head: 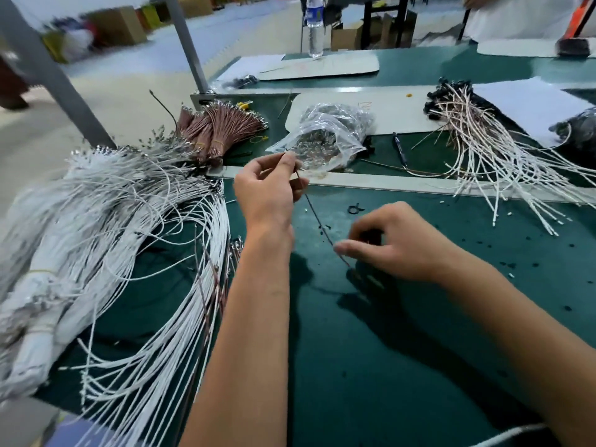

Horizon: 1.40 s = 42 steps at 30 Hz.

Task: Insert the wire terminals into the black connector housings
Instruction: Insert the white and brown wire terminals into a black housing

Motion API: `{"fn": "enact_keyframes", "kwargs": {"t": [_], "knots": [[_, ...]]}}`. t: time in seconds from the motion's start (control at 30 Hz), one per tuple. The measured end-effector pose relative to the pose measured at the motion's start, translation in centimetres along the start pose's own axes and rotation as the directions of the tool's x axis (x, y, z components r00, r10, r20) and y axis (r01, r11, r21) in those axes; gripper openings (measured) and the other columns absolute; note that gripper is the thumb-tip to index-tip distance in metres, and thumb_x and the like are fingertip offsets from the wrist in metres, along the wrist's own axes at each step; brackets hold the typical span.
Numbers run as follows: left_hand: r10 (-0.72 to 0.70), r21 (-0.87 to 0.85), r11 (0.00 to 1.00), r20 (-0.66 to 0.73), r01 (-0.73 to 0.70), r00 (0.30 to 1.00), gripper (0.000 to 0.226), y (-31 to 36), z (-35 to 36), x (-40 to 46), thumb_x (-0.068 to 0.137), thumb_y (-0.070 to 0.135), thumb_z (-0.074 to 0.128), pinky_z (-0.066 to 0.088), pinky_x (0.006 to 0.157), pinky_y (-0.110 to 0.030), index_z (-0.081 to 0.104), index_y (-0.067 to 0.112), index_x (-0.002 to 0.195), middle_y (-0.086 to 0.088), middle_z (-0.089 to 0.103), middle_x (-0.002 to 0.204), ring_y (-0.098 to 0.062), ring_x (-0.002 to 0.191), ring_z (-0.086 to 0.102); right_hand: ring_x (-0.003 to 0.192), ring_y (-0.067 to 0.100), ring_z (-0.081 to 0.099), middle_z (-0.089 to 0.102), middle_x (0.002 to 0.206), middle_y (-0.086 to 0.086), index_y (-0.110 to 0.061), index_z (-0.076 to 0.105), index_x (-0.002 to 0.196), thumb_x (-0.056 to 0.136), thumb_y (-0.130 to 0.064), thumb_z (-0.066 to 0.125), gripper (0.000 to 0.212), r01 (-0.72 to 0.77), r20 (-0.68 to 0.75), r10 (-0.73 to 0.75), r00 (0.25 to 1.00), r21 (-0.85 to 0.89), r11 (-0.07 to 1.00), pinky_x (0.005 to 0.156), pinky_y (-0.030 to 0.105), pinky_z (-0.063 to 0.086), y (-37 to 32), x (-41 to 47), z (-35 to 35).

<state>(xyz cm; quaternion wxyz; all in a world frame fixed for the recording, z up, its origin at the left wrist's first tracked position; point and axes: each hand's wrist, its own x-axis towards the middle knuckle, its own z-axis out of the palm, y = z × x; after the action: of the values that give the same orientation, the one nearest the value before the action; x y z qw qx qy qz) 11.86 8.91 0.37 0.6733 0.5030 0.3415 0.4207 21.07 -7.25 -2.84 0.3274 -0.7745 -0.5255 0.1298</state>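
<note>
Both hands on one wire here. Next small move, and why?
Probably bring the wire's lower end to the black housing. The left hand pinches its upper end; the right hand pinches the lower end and seems to curl round a small black piece, likely a housing. The end looks outside it, though motion blur hides detail.

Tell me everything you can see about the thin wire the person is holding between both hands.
The wire is a single thin, dark brownish strand, stretched nearly straight and slanting down from upper left to lower right above the green mat. The left hand pinches its upper end between thumb and fingertips, near the clear plastic bag. The right hand grips the lower end, fingers curled around something small and dark, possibly a connector housing, though blur hides it. Any terminal on the wire is too small to make out.
</note>
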Motion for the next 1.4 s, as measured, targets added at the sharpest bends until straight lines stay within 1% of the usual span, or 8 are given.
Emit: {"fn": "enact_keyframes", "kwargs": {"t": [0.23, 0.37, 0.5, 0.7, 0.8, 1.03, 1.17, 1.4], "knots": [[0.016, 0.262, 0.963, -0.287, 0.062, 0.958, 0.004, 0.3, -8.6, 2.8, 0.087, 0.005, 0.072, 0.045, 0.049, -0.023, 0.068, 0.004, 0.088, -0.013, 0.072, 0.076, -0.011, 0.041, 0.060, 0.095, 0.028, 0.068, 0.069, 0.085, 0.011, -0.005, 0.072, 0.084, 0.095, -0.031, 0.070, 0.028, -0.197, 0.003, 0.197, 0.980, 0.022, 0.980, 0.079, 0.030, 0.052, -7.3, 11.0, 8.1], [0.077, 0.438, 0.893, -0.371, 0.101, 0.925, 0.013, -0.4, -11.0, 2.8, 0.081, 0.016, 0.076, 0.059, 0.069, -0.035, 0.068, 0.017, 0.071, -0.009, 0.075, 0.078, -0.023, 0.067, 0.073, 0.115, 0.037, 0.065, 0.069, 0.116, 0.018, -0.012, 0.061, 0.092, 0.092, -0.037, 0.069, 0.026, -0.280, 0.014, 0.280, 0.960, -0.048, 0.959, 0.087, 0.035, 0.051, -10.7, 14.2, 11.7], [0.152, 0.544, 0.832, -0.420, 0.114, 0.895, 0.015, -0.4, -12.2, 2.6, 0.080, 0.026, 0.075, 0.049, 0.077, -0.025, 0.065, 0.026, 0.068, 0.003, 0.071, 0.077, -0.018, 0.081, 0.068, 0.123, 0.035, 0.062, 0.065, 0.133, 0.015, -0.013, 0.065, 0.121, 0.090, -0.039, 0.068, 0.040, -0.355, 0.030, 0.358, 0.933, -0.077, 0.932, 0.095, 0.038, 0.050, -12.0, 15.7, 12.6], [0.058, 0.423, 0.896, -0.411, 0.134, 0.910, 0.006, -0.6, -12.5, 3.0, 0.074, 0.024, 0.074, 0.061, 0.083, -0.045, 0.072, 0.019, 0.077, -0.006, 0.075, 0.078, -0.027, 0.079, 0.075, 0.075, 0.026, 0.060, 0.070, 0.099, 0.017, -0.006, 0.061, 0.087, 0.088, -0.011, 0.068, 0.009, -0.437, 0.142, 0.417, 0.898, 0.176, 0.882, 0.061, 0.031, 0.052, -11.2, 16.5, 11.3], [0.064, 0.404, 0.909, -0.382, 0.105, 0.922, 0.007, -0.6, -11.8, 2.8, 0.075, 0.023, 0.075, 0.062, 0.077, -0.048, 0.071, 0.018, 0.078, 0.000, 0.073, 0.066, -0.023, 0.068, 0.074, 0.045, 0.014, 0.037, 0.055, 0.065, 0.008, -0.008, 0.062, 0.081, 0.091, -0.011, 0.076, 0.017, -0.479, 0.194, 0.439, 0.877, 0.404, 0.779, 0.039, 0.019, 0.028, -10.7, 16.0, 10.0], [-0.118, 0.316, 0.945, 0.090, 0.084, 0.989, 0.009, 1.6, -8.6, 1.6, 0.091, 0.008, 0.072, 0.050, 0.062, -0.030, 0.064, 0.011, 0.088, -0.010, 0.077, 0.079, -0.014, 0.051, 0.065, 0.048, 0.010, 0.047, 0.063, 0.080, 0.013, -0.006, 0.053, 0.092, 0.107, -0.007, 0.048, 0.016, -0.242, 0.014, 0.424, 0.906, 0.838, 0.490, 0.036, 0.019, 0.033, -9.3, 14.6, 4.5], [-0.259, 0.336, 0.934, 0.399, 0.122, 0.880, 0.009, 2.0, -5.3, 0.1, 0.092, 0.008, 0.072, 0.048, 0.055, -0.018, 0.063, 0.011, 0.089, -0.015, 0.078, 0.086, -0.011, 0.050, 0.061, 0.042, 0.008, 0.041, 0.060, 0.072, 0.011, -0.007, 0.049, 0.097, 0.109, -0.008, 0.041, 0.015, -0.118, -0.125, 0.486, 0.865, 0.891, 0.439, 0.036, 0.020, 0.029, -6.2, 13.3, 0.2], [-0.371, 0.367, 0.915, 0.600, 0.168, 0.709, 0.011, -0.5, 2.4, -3.3, 0.092, 0.006, 0.070, 0.045, 0.046, -0.012, 0.064, 0.010, 0.084, -0.017, 0.076, 0.087, -0.008, 0.046, 0.057, 0.046, 0.008, 0.046, 0.059, 0.075, 0.010, -0.010, 0.048, 0.095, 0.109, -0.014, 0.048, 0.015, 0.017, -0.263, 0.594, 0.761, 0.922, 0.387, 0.039, 0.020, 0.034, 2.4, 6.9, -6.7]]}}
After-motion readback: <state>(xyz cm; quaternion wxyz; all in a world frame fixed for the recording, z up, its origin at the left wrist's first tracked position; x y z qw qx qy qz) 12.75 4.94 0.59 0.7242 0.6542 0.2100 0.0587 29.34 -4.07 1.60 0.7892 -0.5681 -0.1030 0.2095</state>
